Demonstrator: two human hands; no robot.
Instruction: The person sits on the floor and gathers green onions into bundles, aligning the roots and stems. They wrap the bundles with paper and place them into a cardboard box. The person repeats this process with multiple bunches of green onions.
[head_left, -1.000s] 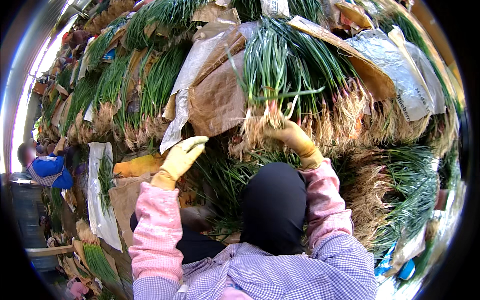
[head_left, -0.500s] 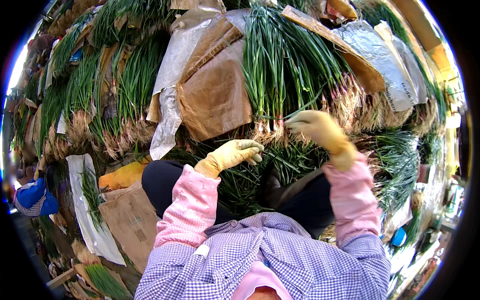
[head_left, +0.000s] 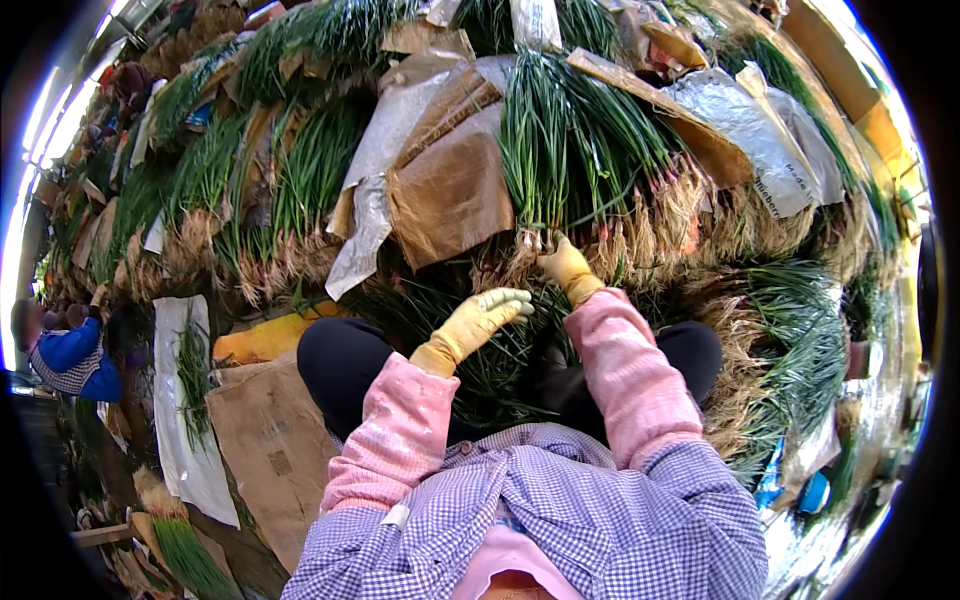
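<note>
- While the person's dark-trousered knees [head_left: 345,375] lay spread, the left hand [head_left: 476,323], in a pale yellow glove, hung over dark green leaves [head_left: 495,375], its fingers extended close together, slightly curved.
- The right hand [head_left: 568,270], gloved alike, touched the root end of a bunch of long green onions [head_left: 560,145] with white stems and tan roots; whether it pinched any stem, I could not tell.
- That bunch lay just beyond both hands, leaves pointing away, beside a creased brown paper sheet [head_left: 450,200].
- Farther off, left, lay more onion rows [head_left: 205,165].
</note>
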